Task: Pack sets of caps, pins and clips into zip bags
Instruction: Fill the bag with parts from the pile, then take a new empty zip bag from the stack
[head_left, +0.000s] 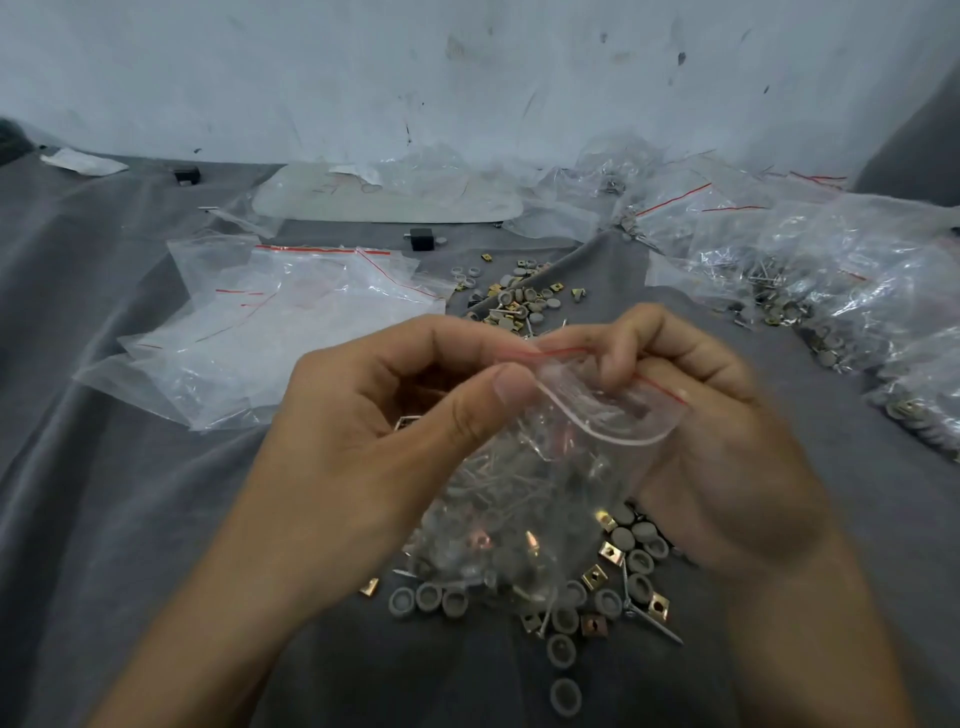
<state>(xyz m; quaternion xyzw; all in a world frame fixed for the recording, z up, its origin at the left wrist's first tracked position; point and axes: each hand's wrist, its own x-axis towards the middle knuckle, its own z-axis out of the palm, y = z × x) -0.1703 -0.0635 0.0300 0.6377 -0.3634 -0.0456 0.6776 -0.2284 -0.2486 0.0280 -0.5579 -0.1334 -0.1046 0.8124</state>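
Observation:
A small clear zip bag (524, 499) with a red strip at its mouth hangs in the middle of the view, holding pins, grey caps and brass clips. My left hand (374, 431) pinches the left end of the mouth between thumb and forefinger. My right hand (727, 436) holds the right side, with a finger curled into the open mouth. Under the bag, loose grey caps (563, 649), square brass clips (660, 605) and a metal pin (655, 621) lie on the grey cloth (130, 519).
Empty zip bags (270, 322) lie in a stack at the left. A second heap of caps and clips (519, 301) sits beyond my hands. Filled bags (810, 275) pile up at the right. A white wall (467, 78) closes the back, with a small black block (421, 239) before it.

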